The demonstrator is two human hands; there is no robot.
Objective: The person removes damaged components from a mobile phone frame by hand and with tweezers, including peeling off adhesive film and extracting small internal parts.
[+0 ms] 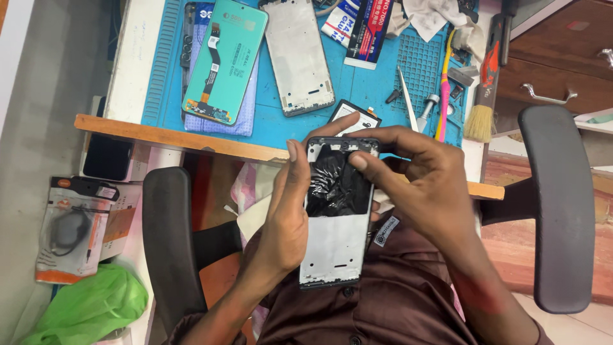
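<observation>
below the near edge of the workbench (191,137), over my lap, i hold a phone frame (335,239) upright between both hands. largest in view is the blue work mat (357,89) covering the bench; on it, toward its left side, lies a teal-backed phone screen (225,61) with a flex cable, and just right of it a second bare metal frame (299,57). my chair's armrests (560,204) flank me on either side. a green bag (89,306) and a packaged accessory (73,230) lie on the floor off to the left.

my left hand (284,217) is wrapped around the frame's left edge, gripping it, thumb up along the side. my right hand (421,185) is closed at the frame's top right corner, a fingertip (359,161) pressed on the crumpled black film (335,185) that covers the upper half of the frame. a brush (482,96), a pink and yellow tool (443,96) and white tweezers (407,99) rest near the mat's right edge, a glue tube (370,32) at the far edge.
</observation>
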